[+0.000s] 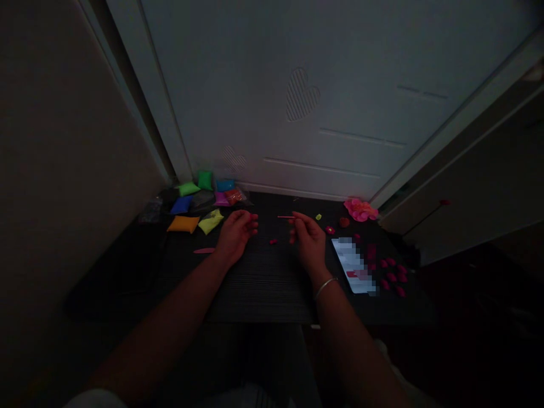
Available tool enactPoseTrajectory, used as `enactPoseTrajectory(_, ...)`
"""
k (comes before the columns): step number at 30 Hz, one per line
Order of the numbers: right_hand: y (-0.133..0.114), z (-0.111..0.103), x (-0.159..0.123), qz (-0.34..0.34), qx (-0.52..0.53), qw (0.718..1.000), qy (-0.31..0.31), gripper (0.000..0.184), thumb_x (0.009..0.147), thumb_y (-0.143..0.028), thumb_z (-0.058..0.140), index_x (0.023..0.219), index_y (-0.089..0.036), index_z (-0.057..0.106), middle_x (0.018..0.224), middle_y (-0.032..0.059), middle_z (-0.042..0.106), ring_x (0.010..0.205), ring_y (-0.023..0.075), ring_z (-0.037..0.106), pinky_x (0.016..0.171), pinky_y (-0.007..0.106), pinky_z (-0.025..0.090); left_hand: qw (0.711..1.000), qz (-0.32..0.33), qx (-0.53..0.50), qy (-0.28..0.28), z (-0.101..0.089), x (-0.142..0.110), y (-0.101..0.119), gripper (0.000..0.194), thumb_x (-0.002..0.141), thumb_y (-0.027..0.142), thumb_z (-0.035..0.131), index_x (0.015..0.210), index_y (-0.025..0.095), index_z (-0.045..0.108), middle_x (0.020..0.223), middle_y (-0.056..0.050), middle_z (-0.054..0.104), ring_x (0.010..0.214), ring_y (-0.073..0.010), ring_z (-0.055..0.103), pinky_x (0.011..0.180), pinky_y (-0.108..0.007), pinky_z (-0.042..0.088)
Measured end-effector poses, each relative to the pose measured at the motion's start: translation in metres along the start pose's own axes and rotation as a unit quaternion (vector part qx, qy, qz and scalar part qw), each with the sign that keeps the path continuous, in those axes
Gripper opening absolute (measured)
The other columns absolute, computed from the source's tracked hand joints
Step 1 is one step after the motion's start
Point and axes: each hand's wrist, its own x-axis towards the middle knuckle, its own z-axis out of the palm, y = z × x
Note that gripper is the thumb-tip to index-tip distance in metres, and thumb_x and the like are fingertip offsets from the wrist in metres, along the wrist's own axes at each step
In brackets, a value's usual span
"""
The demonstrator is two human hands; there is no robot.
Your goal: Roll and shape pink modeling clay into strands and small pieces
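Observation:
My left hand [234, 233] rests on a dark ribbed mat [263, 283], fingers curled loosely, with nothing visible in it. My right hand [308, 238] is pinched around a thin pink stick [285, 216] that points left from its fingertips. A small red clay bit [273, 241] lies on the mat between the hands. A silver bangle [325, 286] circles my right wrist. The scene is very dim.
Several coloured clay packets [199, 201] lie at the back left. A pink clay flower [360, 209] sits at the back right. A phone [353, 264] lies right of my hand, with several red clay petals [393, 276] beside it. A pink flat tool [204, 250] lies left. A white door [323, 96] stands behind.

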Motion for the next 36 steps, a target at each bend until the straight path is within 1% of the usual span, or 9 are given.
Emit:
enactPoseTrajectory(8,0.0051,-0.0021,0.0048,0.031,0.076,0.996,0.038,0.023,0.067,-0.027,0.067,0.087,-0.019,0.059,0.063,-0.0063,0.053,0.048,0.0048,0.048,0.043,0.017,0.040,1.000,-0.004,0.001,0.003,-0.0012,0.0015,-0.0013,0.014,0.069,0.015,0.061,0.078,0.017,0.051,0.081,-0.001,0.062,0.062,-0.0075,0.057,0.055,-0.019,0.046)
enactPoseTrajectory(16,-0.0031,0.0004,0.0029,0.079,0.154,0.985,0.018,0.027,0.074,-0.038,0.059,0.094,-0.020,0.058,0.086,0.0017,0.066,0.068,0.0104,0.061,0.045,0.017,0.047,1.000,-0.006,0.000,0.003,-0.0007,0.0015,-0.0018,0.018,0.065,0.012,0.062,0.078,0.017,0.050,0.080,-0.001,0.062,0.061,-0.0080,0.057,0.054,-0.019,0.046)
enactPoseTrajectory(23,-0.0004,-0.0002,0.0049,0.096,0.126,0.986,0.055,0.019,0.069,-0.034,0.065,0.073,-0.017,0.059,0.054,-0.0055,0.057,0.046,0.0050,0.051,0.040,0.015,0.040,1.000,0.001,-0.003,0.003,-0.0011,0.0024,-0.0014,0.019,0.064,0.015,0.061,0.081,0.017,0.054,0.073,0.002,0.058,0.060,-0.0086,0.056,0.055,-0.022,0.047)
enactPoseTrajectory(25,0.0007,-0.0004,0.0050,0.087,0.131,0.987,0.046,0.020,0.069,-0.033,0.065,0.082,-0.018,0.061,0.065,-0.0038,0.061,0.055,0.0063,0.056,0.045,0.016,0.044,1.000,-0.004,-0.003,0.008,-0.0010,0.0024,-0.0005,0.011,0.066,0.023,0.059,0.069,0.015,0.052,0.067,0.002,0.055,0.056,-0.0084,0.054,0.053,-0.022,0.046)
enactPoseTrajectory(27,0.0013,-0.0003,0.0048,0.084,0.142,0.986,0.029,0.026,0.069,-0.034,0.064,0.091,-0.020,0.060,0.082,-0.0003,0.065,0.069,0.0091,0.060,0.052,0.018,0.048,1.000,-0.008,0.009,0.005,-0.0007,0.0019,0.0002,0.025,0.069,0.032,0.057,0.055,0.015,0.045,0.060,0.002,0.051,0.053,-0.0082,0.052,0.049,-0.021,0.043)
enactPoseTrajectory(29,0.0019,-0.0005,0.0048,0.093,0.139,0.986,0.021,0.027,0.070,-0.036,0.063,0.092,-0.020,0.059,0.088,0.0016,0.066,0.074,0.0110,0.061,0.054,0.020,0.049,0.999,0.006,0.045,-0.003,-0.0003,0.0010,0.0002,0.035,0.070,0.038,0.056,0.049,0.016,0.040,0.053,0.004,0.045,0.049,-0.0078,0.049,0.045,-0.020,0.040)
enactPoseTrajectory(32,0.0041,-0.0020,0.0055,0.113,0.090,0.989,0.032,0.023,0.070,-0.038,0.063,0.079,-0.017,0.058,0.068,-0.0011,0.063,0.059,0.0093,0.058,0.048,0.019,0.045,0.987,0.055,0.153,-0.001,-0.0002,0.0000,-0.0015,0.033,0.072,0.044,0.053,0.055,0.016,0.050,0.044,0.006,0.039,0.041,-0.0072,0.041,0.040,-0.019,0.033)
enactPoseTrajectory(34,0.0056,-0.0030,0.0061,0.113,0.059,0.991,0.039,0.022,0.068,-0.037,0.064,0.073,-0.017,0.058,0.058,-0.0039,0.058,0.051,0.0074,0.054,0.045,0.018,0.042,0.964,0.082,0.253,-0.002,-0.0007,0.0001,-0.0033,0.030,0.073,0.045,0.053,0.067,0.016,0.059,0.044,0.006,0.040,0.040,-0.0073,0.039,0.040,-0.019,0.031)
enactPoseTrajectory(36,0.0061,-0.0032,0.0063,0.107,0.052,0.992,0.037,0.021,0.068,-0.036,0.064,0.076,-0.017,0.059,0.062,-0.0033,0.059,0.055,0.0079,0.055,0.047,0.018,0.043,0.931,0.107,0.347,-0.014,-0.0019,0.0008,-0.0053,0.030,0.073,0.044,0.054,0.078,0.016,0.063,0.050,0.004,0.048,0.045,-0.0085,0.043,0.043,-0.020,0.033)
